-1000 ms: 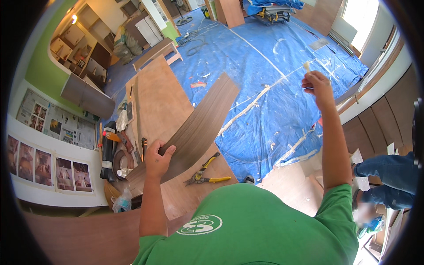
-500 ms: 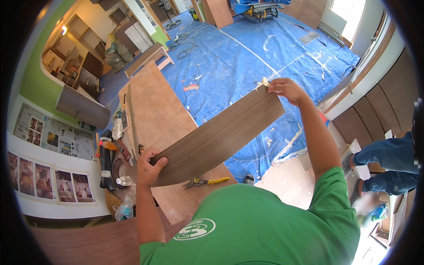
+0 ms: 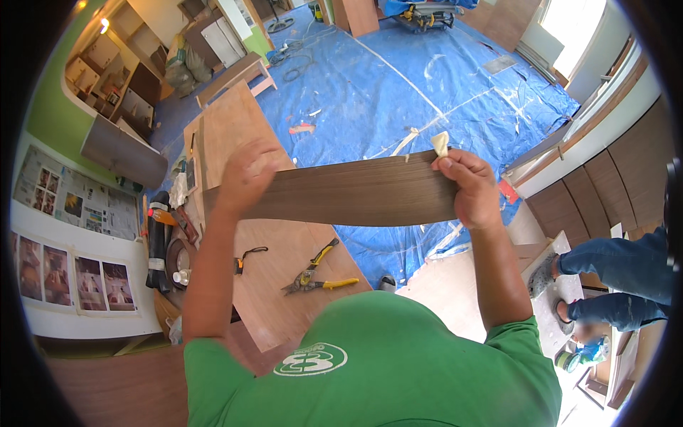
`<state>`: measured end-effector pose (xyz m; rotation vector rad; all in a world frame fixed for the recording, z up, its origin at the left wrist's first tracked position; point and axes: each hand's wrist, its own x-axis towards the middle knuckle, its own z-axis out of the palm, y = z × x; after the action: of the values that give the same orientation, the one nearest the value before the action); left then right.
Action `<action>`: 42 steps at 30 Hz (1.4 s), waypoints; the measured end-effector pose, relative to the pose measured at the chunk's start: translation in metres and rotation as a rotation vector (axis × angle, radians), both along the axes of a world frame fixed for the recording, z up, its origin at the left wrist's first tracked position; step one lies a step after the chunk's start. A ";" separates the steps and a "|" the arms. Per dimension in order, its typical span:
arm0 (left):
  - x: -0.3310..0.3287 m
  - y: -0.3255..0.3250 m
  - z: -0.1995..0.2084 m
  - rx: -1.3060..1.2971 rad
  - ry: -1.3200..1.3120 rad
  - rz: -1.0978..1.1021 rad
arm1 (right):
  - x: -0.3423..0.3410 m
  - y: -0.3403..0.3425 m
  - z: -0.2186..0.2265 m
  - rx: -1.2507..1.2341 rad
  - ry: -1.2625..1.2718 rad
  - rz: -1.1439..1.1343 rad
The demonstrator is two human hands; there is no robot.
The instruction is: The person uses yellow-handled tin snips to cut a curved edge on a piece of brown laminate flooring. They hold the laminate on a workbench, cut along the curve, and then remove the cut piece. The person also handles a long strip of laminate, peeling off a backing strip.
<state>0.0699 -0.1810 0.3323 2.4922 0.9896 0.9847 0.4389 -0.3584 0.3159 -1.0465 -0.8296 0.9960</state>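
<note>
Right hand (image 3: 474, 186) pinching scrap (image 3: 440, 144) at strip's (image 3: 356, 191) corner; left hand (image 3: 249, 173) blurred, grip unclear; shirt (image 3: 434, 366) emblem (image 3: 311, 360) white.

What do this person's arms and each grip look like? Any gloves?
No gloves. The left grip looks blurry; the right grip shows bare fingers. Both arms are bare below short green sleeves, with no watch showing. The shirt is green, with a white emblem.

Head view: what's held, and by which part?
Right hand holds the brown strip by its right end, pale scrap at the fingertips; left hand: grip unclear.
</note>
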 end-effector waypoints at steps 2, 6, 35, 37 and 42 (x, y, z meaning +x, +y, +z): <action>0.061 -0.027 0.017 0.007 -0.066 -0.188 | -0.015 -0.004 0.000 -0.012 0.000 0.017; 0.123 -0.062 0.024 0.052 -0.080 -0.282 | -0.038 -0.005 0.005 -0.063 -0.037 0.029; 0.141 -0.083 0.004 0.663 -0.037 -0.069 | -0.068 -0.012 0.017 -0.057 -0.076 -0.039; 0.138 -0.080 0.001 0.635 -0.052 -0.047 | -0.068 -0.010 0.012 -0.032 -0.050 -0.049; 0.126 -0.071 -0.003 0.559 -0.083 0.037 | -0.064 -0.007 0.016 0.003 -0.017 -0.040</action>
<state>0.1959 -0.2523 0.3294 2.8361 0.8196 1.5389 0.3748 -0.3658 0.3317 -1.0668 -0.8210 0.9533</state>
